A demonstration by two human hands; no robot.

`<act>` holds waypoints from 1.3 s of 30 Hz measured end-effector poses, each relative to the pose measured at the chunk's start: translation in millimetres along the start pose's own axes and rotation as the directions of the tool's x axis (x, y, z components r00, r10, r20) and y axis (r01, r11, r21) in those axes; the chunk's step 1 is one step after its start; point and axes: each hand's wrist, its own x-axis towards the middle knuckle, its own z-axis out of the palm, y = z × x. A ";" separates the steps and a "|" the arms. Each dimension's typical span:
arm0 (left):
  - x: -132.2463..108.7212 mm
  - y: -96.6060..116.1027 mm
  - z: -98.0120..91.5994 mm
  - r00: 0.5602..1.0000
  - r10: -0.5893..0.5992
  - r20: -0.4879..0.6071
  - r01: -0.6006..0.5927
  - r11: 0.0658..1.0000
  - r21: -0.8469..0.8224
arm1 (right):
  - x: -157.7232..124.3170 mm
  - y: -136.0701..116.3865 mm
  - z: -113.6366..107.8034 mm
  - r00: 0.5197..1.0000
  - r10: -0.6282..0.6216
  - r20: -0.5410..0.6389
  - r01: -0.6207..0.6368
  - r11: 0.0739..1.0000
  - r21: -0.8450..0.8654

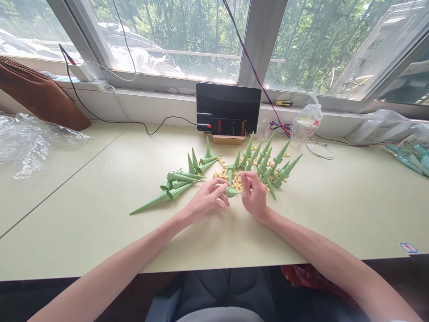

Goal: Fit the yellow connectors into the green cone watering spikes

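My left hand (pixel 212 196) has its fingertips closed on the wide end of a green plant watering spike (pixel 232 192), just above the table. My right hand (pixel 254 194) is curled, thumb against forefinger, at the other end of that spike. Something yellow shows there, but the fingers hide what they pinch. Between and behind both hands lies a pile of small yellow plastic valves (pixel 236 182). More green spikes (pixel 181 188) lie stacked to the left, some upright behind them. To the right stand several spikes (pixel 264 162) with yellow valves attached.
A phone (pixel 229 127) showing a timer leans on a black tablet (pixel 228 102) at the back. Cables run along the window sill. Plastic bags (pixel 31 138) lie far left, and a bagged roll (pixel 306 123) and a white cable loop (pixel 320 150) sit at right.
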 end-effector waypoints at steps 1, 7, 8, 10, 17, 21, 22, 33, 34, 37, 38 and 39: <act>0.0 -0.1 0.1 0.999 -0.031 0.026 0.032 0.999 -0.013 | 0.0 0.2 0.1 1.000 -0.030 -0.001 0.030 1.000 0.000; 0.0 -2.5 -0.8 0.979 -0.145 0.145 0.153 0.987 -0.048 | -0.1 -1.2 -0.2 0.980 -0.198 0.016 0.197 0.980 0.007; -0.3 -2.2 -0.8 0.974 -0.157 0.160 0.168 0.984 -0.056 | -0.1 -1.4 -0.3 0.977 -0.214 0.013 0.213 0.977 0.004; -1.0 -1.0 -0.3 0.963 -0.194 0.190 0.209 0.976 -0.062 | -0.2 -1.7 -0.5 0.970 -0.241 0.004 0.241 0.970 -0.001; -1.3 -0.5 -0.1 0.959 -0.201 0.200 0.207 0.978 -0.010 | -0.6 -0.9 -0.4 0.970 -0.238 0.057 0.240 0.970 -0.033; -1.4 -3.4 -1.2 0.985 -0.114 0.131 0.105 0.992 0.076 | -1.2 -0.9 0.1 0.972 -0.201 0.118 0.204 0.979 -0.014; -1.7 -3.7 -1.1 0.990 -0.087 0.110 0.075 0.991 0.113 | -1.6 -0.8 0.4 0.974 -0.194 0.121 0.196 0.980 -0.008; -4.8 -7.2 4.8 0.946 0.323 0.015 -0.288 0.821 0.493 | -7.3 -0.6 4.4 0.985 -0.109 0.135 0.112 0.994 -0.017; -4.6 -8.7 4.8 0.937 0.350 0.023 -0.311 0.798 0.516 | -7.5 -0.8 4.4 0.986 -0.100 0.137 0.104 0.994 -0.020; -4.0 -12.7 4.5 0.908 0.417 0.043 -0.368 0.743 0.560 | -7.7 -2.1 4.0 0.988 -0.078 0.136 0.081 0.997 -0.016; -3.9 -13.7 4.4 0.899 0.434 0.047 -0.381 0.727 0.571 | -7.7 -2.8 3.7 0.988 -0.066 0.136 0.069 0.998 -0.012; -3.8 -14.4 4.3 0.892 0.449 0.052 -0.392 0.713 0.581 | -7.5 -3.7 3.4 0.989 -0.049 0.139 0.050 0.999 -0.007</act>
